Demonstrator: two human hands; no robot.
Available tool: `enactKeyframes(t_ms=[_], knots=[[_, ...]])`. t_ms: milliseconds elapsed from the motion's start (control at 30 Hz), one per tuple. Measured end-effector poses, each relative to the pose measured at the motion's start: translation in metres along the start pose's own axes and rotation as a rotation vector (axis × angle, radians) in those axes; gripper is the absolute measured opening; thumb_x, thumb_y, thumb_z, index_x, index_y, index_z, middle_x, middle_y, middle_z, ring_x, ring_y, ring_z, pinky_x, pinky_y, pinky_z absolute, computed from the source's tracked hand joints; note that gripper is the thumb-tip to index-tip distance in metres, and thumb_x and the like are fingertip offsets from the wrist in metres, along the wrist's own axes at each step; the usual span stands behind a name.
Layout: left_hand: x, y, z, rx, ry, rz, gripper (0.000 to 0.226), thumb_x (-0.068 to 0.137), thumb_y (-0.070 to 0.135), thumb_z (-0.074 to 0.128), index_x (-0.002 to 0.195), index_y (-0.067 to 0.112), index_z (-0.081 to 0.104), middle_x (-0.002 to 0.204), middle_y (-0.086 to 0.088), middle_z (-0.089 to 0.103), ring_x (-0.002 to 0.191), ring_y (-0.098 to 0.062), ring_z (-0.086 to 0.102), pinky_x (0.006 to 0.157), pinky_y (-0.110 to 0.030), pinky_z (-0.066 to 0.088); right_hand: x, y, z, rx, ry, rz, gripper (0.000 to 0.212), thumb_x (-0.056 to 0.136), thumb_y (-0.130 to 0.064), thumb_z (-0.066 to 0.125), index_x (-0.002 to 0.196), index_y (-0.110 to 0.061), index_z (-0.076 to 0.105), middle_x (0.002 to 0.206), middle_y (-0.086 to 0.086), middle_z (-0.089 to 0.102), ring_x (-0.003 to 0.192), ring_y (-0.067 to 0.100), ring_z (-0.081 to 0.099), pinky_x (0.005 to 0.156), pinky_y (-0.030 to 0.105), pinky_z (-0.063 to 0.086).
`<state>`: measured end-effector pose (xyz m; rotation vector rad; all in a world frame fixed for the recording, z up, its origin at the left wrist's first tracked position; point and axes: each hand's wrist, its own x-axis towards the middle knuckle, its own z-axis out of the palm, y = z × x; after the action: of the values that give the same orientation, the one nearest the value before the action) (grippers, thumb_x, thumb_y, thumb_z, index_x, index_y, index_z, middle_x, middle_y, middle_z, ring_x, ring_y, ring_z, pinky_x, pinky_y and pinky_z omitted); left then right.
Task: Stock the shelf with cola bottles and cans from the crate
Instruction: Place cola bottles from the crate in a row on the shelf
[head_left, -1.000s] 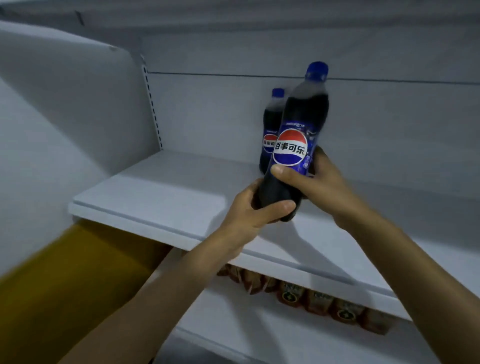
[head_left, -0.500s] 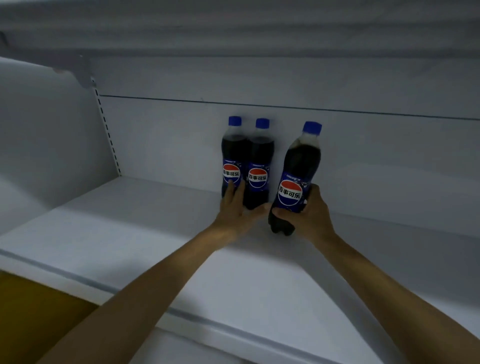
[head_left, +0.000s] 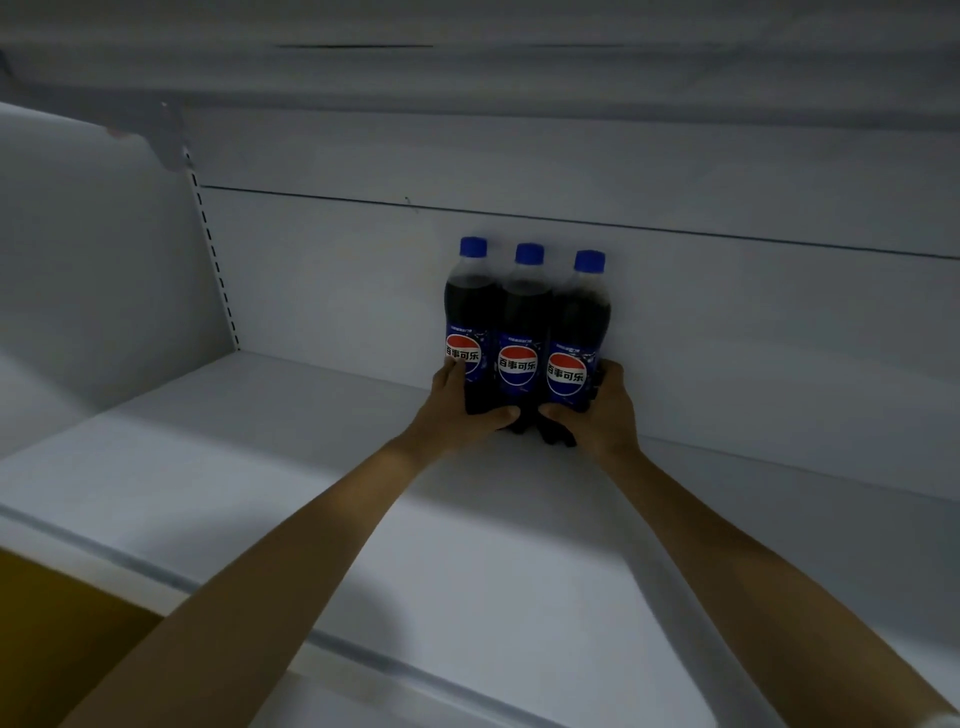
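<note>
Head view. Three dark cola bottles in clear plastic, with blue caps and red-white-blue labels, stand in a row at centre frame: left bottle (head_left: 470, 312), middle bottle (head_left: 524, 322), right bottle (head_left: 582, 322). All are upright, long axes vertical, sides touching. They sit deep on the flat white metal shelf (head_left: 311, 519), touching or just in front of the white back panel (head_left: 753, 338); cannot tell which.

Left hand (head_left: 457, 410): grip closed on the left bottle, fingers round its outer side at label height, thumb across the front near the base. Right hand (head_left: 602, 410): grip closed on the right bottle, mirrored. The thumb tips come near each other in front of the middle bottle, which neither hand wraps.

Key relation: the row lies straight ahead, between the two grips, equally near each.

Judgement: the row looks seated, so the coming move is release and withdrawal toward the bottom of the frame.

Room: bare shelf runs left to the perforated upright strip (head_left: 213, 260), with more to the right. The front edge is well apart from the bottles. The upper shelf underside (head_left: 467, 78) clears the caps.

Risk: a dragging thumb tips a bottle forward.

Crate not in view. Yellow surface (head_left: 52, 623) at lower left, unidentified.
</note>
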<state>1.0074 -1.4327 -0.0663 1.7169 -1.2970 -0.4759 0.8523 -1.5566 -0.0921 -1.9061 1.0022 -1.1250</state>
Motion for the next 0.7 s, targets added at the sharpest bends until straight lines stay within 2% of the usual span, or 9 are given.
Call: enactKeyframes(t_ms=[100,200,300,367,433,533,600,700], knots=[[-0.003,0.001,-0.009,-0.025,-0.042,-0.035,0.086,0.081,0.033,0.073,0.149,0.025,0.020,0.153,-0.003,0.025,0.140,-0.022,0.028,0.110,-0.034,0.029,0.001,0.004,0.002,-0.017,0.005,0.015,0.083,0.067,-0.018,0.087,0.133,-0.007,0.039,0.130,0.011,0.055,0.115,0.020,0.054,0.092,0.029,0.046],[-0.010,0.008,-0.017,-0.075,-0.099,0.006,0.076,0.086,0.027,0.068,0.148,0.024,0.023,0.148,0.004,0.033,0.137,-0.013,0.031,0.101,-0.023,0.031,0.001,0.003,0.000,-0.118,-0.005,0.042,0.089,0.062,-0.034,0.088,0.134,-0.011,0.040,0.131,0.011,0.054,0.121,0.028,0.051,0.097,0.047,0.048],[-0.017,0.008,-0.029,0.025,-0.069,-0.005,0.078,0.089,0.031,0.064,0.151,0.022,0.017,0.160,0.002,0.009,0.146,-0.013,0.007,0.115,-0.033,0.017,-0.016,-0.003,0.002,-0.224,0.106,0.107,0.103,0.062,-0.050,0.084,0.143,-0.013,0.032,0.140,0.013,0.043,0.128,0.030,0.043,0.101,0.050,0.043],[-0.025,0.002,-0.042,0.071,-0.031,-0.035,0.086,0.087,0.040,0.065,0.152,0.021,0.012,0.161,0.005,-0.001,0.147,-0.015,0.004,0.116,-0.033,0.014,-0.038,-0.012,0.009,-0.141,0.236,0.111,0.096,0.069,-0.050,0.080,0.145,-0.013,0.032,0.143,0.011,0.042,0.130,0.028,0.042,0.105,0.048,0.038],[-0.037,-0.006,-0.058,0.056,0.008,-0.068,0.091,0.084,0.046,0.065,0.153,0.024,0.009,0.160,0.008,0.002,0.146,-0.012,0.011,0.117,-0.030,0.017,-0.059,-0.035,0.023,-0.009,0.266,0.058,0.079,0.078,-0.041,0.075,0.142,-0.013,0.038,0.140,0.007,0.046,0.128,0.025,0.045,0.107,0.044,0.038],[-0.068,-0.008,-0.088,-0.018,0.124,-0.026,0.084,0.085,0.043,0.066,0.152,0.025,0.018,0.157,0.005,0.022,0.142,-0.013,0.024,0.113,-0.030,0.027,-0.098,-0.095,0.052,0.153,0.069,0.010,0.063,0.086,-0.036,0.069,0.140,-0.018,0.042,0.141,-0.001,0.047,0.124,0.011,0.046,0.104,0.029,0.040],[-0.105,-0.010,-0.112,-0.042,0.246,0.056,0.076,0.087,0.037,0.065,0.150,0.022,0.025,0.152,0.005,0.032,0.138,-0.010,0.031,0.111,-0.028,0.030,-0.138,-0.137,0.074,0.244,-0.061,-0.121,0.056,0.089,-0.033,0.066,0.139,-0.017,0.043,0.140,-0.005,0.047,0.122,0.003,0.044,0.101,0.019,0.038],[-0.187,-0.026,-0.146,0.013,0.402,0.174,0.061,0.091,0.032,0.061,0.145,0.025,0.034,0.146,0.014,0.040,0.132,0.003,0.037,0.107,-0.014,0.031,-0.216,-0.175,0.117,0.346,-0.224,-0.286,0.048,0.092,-0.036,0.061,0.134,-0.018,0.046,0.136,-0.009,0.051,0.124,-0.002,0.046,0.102,0.012,0.037]])
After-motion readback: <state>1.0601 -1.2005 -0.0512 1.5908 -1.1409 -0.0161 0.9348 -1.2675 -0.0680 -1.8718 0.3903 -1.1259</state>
